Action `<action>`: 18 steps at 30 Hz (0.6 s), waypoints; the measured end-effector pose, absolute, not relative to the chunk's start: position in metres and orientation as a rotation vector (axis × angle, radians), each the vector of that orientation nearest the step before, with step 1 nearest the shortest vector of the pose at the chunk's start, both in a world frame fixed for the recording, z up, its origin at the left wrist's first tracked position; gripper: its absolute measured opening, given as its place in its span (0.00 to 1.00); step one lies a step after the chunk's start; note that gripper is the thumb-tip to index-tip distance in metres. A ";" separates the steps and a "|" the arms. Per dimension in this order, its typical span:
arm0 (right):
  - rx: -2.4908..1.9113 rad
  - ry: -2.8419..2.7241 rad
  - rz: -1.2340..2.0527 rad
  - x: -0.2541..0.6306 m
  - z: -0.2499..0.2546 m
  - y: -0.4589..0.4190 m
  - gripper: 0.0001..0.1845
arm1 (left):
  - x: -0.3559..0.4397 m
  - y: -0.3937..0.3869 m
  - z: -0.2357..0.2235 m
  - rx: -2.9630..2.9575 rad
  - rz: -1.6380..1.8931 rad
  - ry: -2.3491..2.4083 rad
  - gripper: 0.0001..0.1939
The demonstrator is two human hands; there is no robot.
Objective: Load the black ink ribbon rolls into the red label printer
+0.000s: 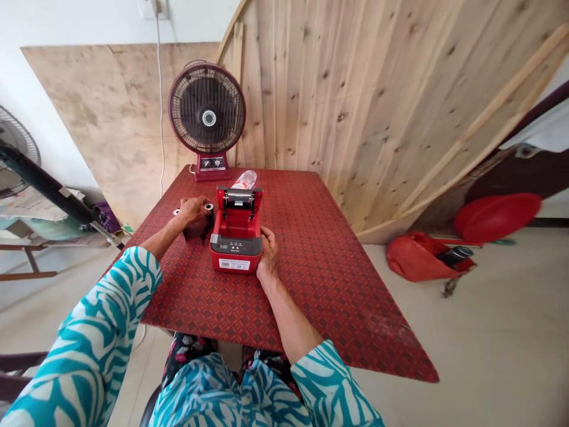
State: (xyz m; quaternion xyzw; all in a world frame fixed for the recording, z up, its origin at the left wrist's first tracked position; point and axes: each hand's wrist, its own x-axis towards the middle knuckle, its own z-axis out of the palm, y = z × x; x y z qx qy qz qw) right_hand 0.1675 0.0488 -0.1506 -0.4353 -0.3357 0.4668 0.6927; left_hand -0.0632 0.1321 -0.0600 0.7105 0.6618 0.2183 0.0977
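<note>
A red receipt printer with a dark front panel stands on the table, its lid raised and its red paper bay showing. My right hand is wrapped round the printer's right side. To the left of the printer, my left hand is closed with its fingertips on a small paper roll. Another white roll end shows just left of that hand. Beneath the left hand is a dark patch or object that I cannot make out.
Behind the printer a clear plastic bottle lies on the patterned red table. A maroon fan stands at the back left corner. A red bag and a red basin are off to the right.
</note>
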 end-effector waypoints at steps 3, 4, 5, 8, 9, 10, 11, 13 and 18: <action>-0.946 -0.749 1.042 0.167 -0.149 0.049 0.16 | -0.066 0.125 -0.055 2.064 0.765 1.863 0.11; -0.940 -0.742 1.039 0.166 -0.149 0.050 0.16 | -0.069 0.120 -0.052 1.997 0.856 1.777 0.13; -0.935 -0.736 1.037 0.166 -0.148 0.050 0.16 | -0.072 0.115 -0.049 1.902 0.957 1.668 0.16; -0.919 -0.729 1.040 0.165 -0.148 0.052 0.15 | -0.082 0.097 -0.037 1.572 1.181 1.343 0.27; -0.912 -0.731 1.041 0.164 -0.149 0.052 0.15 | -0.084 0.090 -0.033 1.500 1.217 1.256 0.29; -0.907 -0.734 1.043 0.164 -0.149 0.052 0.15 | -0.086 0.083 -0.029 1.456 1.244 1.173 0.31; -0.903 -0.737 1.043 0.164 -0.149 0.053 0.15 | -0.086 0.076 -0.026 1.431 1.264 1.094 0.32; -0.900 -0.742 1.040 0.164 -0.149 0.053 0.15 | -0.083 0.062 -0.022 1.400 1.268 0.960 0.34; -0.918 -0.777 1.024 0.165 -0.147 0.052 0.16 | -0.067 0.040 -0.020 1.332 1.208 0.824 0.36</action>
